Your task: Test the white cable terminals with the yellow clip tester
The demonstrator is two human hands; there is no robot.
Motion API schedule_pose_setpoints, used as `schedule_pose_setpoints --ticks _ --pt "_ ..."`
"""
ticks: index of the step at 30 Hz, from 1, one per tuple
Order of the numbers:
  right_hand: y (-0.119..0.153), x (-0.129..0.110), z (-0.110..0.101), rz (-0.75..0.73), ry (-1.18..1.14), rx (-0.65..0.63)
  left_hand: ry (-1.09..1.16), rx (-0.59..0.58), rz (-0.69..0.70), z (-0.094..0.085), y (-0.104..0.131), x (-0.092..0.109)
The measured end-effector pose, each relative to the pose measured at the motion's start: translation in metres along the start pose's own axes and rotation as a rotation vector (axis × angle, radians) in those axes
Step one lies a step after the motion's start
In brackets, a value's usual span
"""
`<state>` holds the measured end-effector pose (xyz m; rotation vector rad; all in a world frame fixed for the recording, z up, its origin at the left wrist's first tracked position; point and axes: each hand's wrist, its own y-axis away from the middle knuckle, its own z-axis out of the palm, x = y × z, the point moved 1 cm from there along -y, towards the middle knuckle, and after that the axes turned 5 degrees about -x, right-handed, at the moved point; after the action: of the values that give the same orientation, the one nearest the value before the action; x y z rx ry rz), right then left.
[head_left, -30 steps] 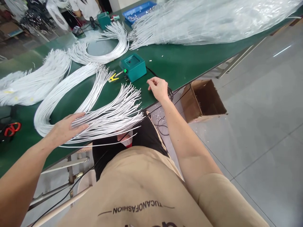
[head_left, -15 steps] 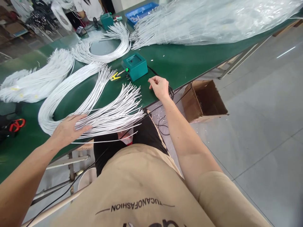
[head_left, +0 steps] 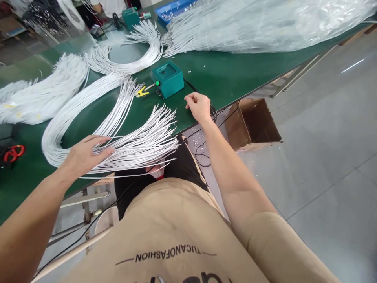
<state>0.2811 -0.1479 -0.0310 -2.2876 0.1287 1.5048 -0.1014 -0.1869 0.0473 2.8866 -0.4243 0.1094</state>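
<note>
A thick bundle of thin white wires point(head_left: 138, 147) bends in a loop on the green table, its loose ends fanned toward the near edge. My left hand point(head_left: 85, 154) lies over the near part of this bundle, thumb and fingers apart, touching the wires. To the right, my right hand point(head_left: 198, 107) hovers by the table edge with its fingers curled in a pinch. Whatever the fingertips hold, if anything, is too small to make out. Just beyond it stands a small teal machine point(head_left: 167, 79) with a yellow clip-like piece point(head_left: 142, 92) at its left side.
More white wire bundles point(head_left: 132, 65) lie behind and left. A plastic-covered wire heap point(head_left: 250, 27) fills the back right, beside a blue tray point(head_left: 173, 13). Orange-handled scissors point(head_left: 14, 153) lie at far left. An open cardboard box point(head_left: 253, 124) stands on the floor. A co-worker's hand shows behind.
The view has shifted slightly. My left hand has moved a little over the wires, its thumb and index finger slightly higher. My right hand keeps its curled pose.
</note>
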Motion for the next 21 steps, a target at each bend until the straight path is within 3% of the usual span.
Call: schedule_pose_setpoints --ticks 7,14,17,21 --pt "-0.002 0.002 0.001 0.013 0.026 0.0 0.071 0.06 0.184 0.005 -0.029 0.038" --pt "-0.013 -0.004 0.007 0.038 0.265 -0.298 0.182 0.096 0.323 0.001 -0.064 0.068" --pt "-0.016 -0.009 0.01 0.042 0.349 -0.359 0.26 0.11 0.342 0.001 -0.081 0.083" --pt "-0.017 -0.018 0.011 0.03 0.271 -0.399 0.476 0.138 0.394 0.006 -0.1 0.11"
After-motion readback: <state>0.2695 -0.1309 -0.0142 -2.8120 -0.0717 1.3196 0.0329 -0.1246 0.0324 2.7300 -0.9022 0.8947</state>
